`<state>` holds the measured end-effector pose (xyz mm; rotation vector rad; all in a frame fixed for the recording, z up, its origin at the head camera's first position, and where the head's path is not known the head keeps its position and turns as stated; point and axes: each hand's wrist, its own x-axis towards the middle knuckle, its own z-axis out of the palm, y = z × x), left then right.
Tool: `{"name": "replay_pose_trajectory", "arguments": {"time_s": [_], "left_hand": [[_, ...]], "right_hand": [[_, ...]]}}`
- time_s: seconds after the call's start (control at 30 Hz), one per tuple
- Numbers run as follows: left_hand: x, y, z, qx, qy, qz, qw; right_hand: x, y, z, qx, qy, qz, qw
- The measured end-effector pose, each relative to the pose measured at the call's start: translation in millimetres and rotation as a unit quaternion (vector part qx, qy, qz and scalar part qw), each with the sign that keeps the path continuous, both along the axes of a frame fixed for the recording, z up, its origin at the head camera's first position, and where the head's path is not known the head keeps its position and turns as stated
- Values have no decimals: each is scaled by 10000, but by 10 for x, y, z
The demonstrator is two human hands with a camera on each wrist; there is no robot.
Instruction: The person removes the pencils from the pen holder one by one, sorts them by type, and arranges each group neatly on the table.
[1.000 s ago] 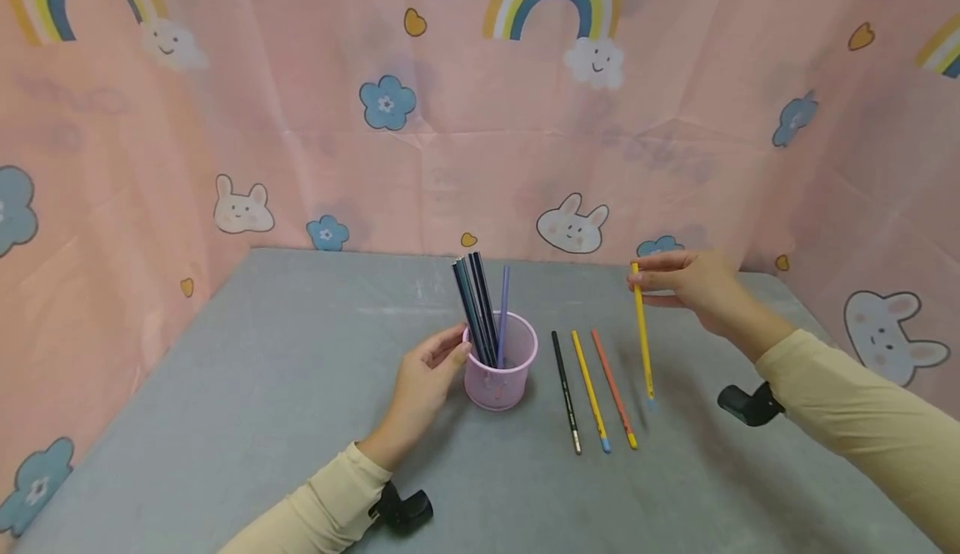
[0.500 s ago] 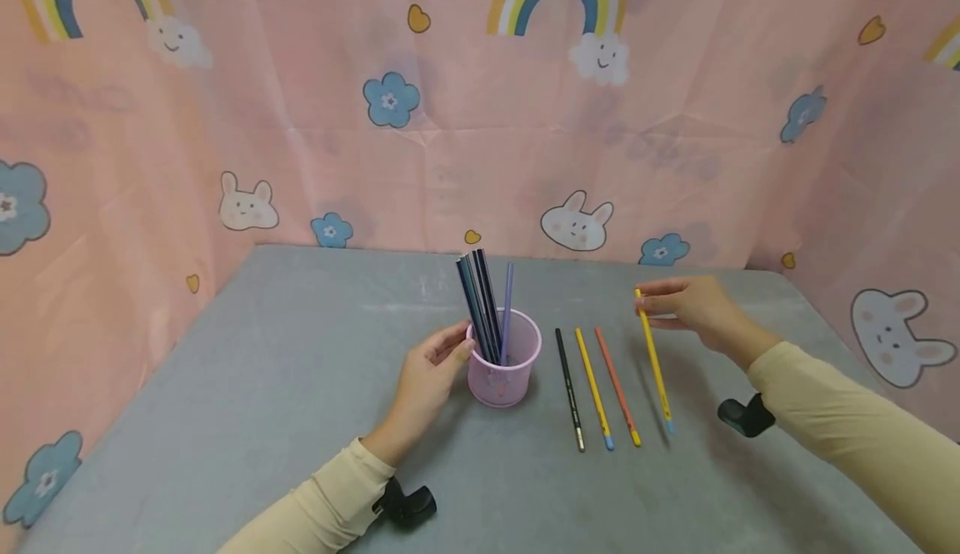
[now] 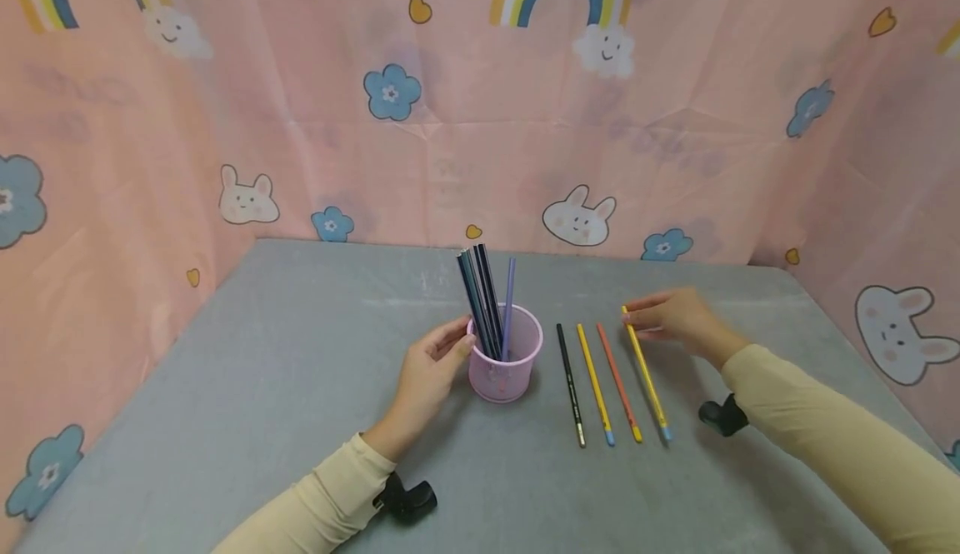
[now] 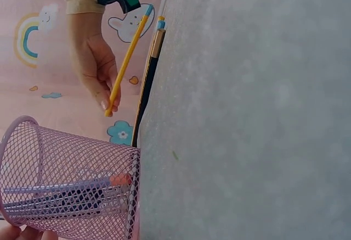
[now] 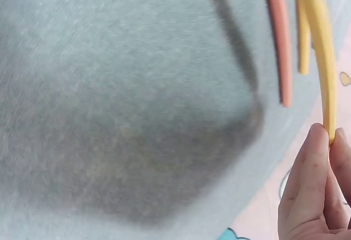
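Note:
My left hand (image 3: 422,379) grips the rim of a pink mesh pencil cup (image 3: 501,381) from its left side. Several dark pencils (image 3: 480,304) and one purple pencil (image 3: 508,308) stand leaning in the cup. Between thumb and fingers, my right hand (image 3: 678,319) pinches the far end of a yellow pencil (image 3: 647,375), whose blue-tipped end points toward me. In the left wrist view this yellow pencil (image 4: 129,59) slants above the table. To its left, a black pencil (image 3: 570,383), another yellow pencil (image 3: 595,383) and an orange pencil (image 3: 618,383) lie side by side.
The grey table (image 3: 300,421) runs back to a pink curtain (image 3: 450,154) printed with rainbows, rabbits and flowers. A black wrist camera mount (image 3: 405,500) sits below my left sleeve, and a second mount (image 3: 723,415) is at my right one.
My right hand has come down and slightly left with the yellow pencil, bringing it beside the orange one at a similar slant. The left hand stays on the cup.

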<state>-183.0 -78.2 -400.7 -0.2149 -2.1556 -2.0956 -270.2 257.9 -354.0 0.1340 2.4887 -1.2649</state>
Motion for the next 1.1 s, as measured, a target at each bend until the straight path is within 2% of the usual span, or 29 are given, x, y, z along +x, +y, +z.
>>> {"name": "replay_pose_trajectory", "arguments": {"time_s": [0.2,0.33,0.5,0.7,0.9,1.1], "left_hand": [[1,-14,2,34,6,7,10000],[2,-13,3,5,-14,14,10000],[6,-12,-1,-19,-26,-3,10000],[6,-10,-4,-39,-54,-12,10000],[3,-10,3,1,-39,-30,10000],[-5,-1,-9,39,-40,-17,10000]], "right_hand": [[-75,-3,-137,78,-86,-92,9999],[-102,4,-183,214,-235,-219,9993],[-103,4,-218,205,-293,-156,9992],[-138,-20,-276,343,-317,-351,9983],[-142,-53,-319,470,-160,-504,9975],[-90,-87,-286,876,204,-196,9958]]}}
